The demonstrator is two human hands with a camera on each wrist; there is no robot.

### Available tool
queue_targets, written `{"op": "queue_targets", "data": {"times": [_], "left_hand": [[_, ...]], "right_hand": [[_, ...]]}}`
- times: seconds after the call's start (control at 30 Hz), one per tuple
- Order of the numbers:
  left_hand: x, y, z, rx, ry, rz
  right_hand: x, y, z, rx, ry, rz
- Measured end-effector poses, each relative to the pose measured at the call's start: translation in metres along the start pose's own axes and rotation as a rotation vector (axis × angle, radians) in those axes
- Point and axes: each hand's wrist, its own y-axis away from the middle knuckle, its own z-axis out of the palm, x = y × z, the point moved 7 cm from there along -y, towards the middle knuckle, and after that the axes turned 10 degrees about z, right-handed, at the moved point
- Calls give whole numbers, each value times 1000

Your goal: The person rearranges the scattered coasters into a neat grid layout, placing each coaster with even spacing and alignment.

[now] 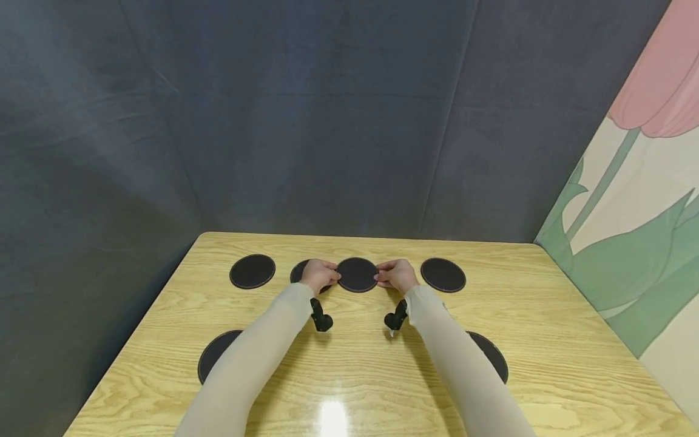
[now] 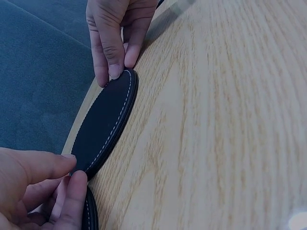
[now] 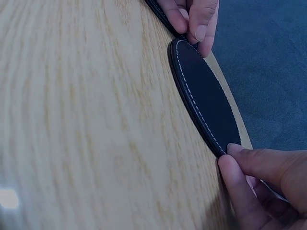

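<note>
Black round coasters with pale stitching lie about the table. The middle coaster [image 1: 357, 275] is near the far edge, between my two hands. At its left rim, my left hand [image 1: 319, 275] pinches it between thumb and fingers. My right hand [image 1: 398, 275] pinches the opposite rim the same way. In the left wrist view this coaster [image 2: 103, 124] looks flat, with a layered edge. Another coaster [image 1: 297, 272] sits partly hidden under my left hand, right beside the held one. The right wrist view shows the held coaster [image 3: 206, 96] with fingertips at both ends.
To the left lies a coaster [image 1: 252, 271]; another coaster [image 1: 443, 275] lies right of my right hand. Nearer, my forearms partly cover a left coaster [image 1: 213, 355] and a right coaster [image 1: 491, 355]. A dark curtain [image 1: 327, 121] hangs behind the wooden table [image 1: 349, 340].
</note>
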Motion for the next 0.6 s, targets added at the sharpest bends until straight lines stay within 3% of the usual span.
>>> {"op": "queue_targets", "data": {"times": [0.23, 0.6], "left_hand": [[1, 0, 3, -32, -3, -10], [7, 2, 5, -81, 33, -30]], "right_hand": [[-3, 5, -1, -47, 6, 4], [-13, 24, -3, -185, 21, -12]]}}
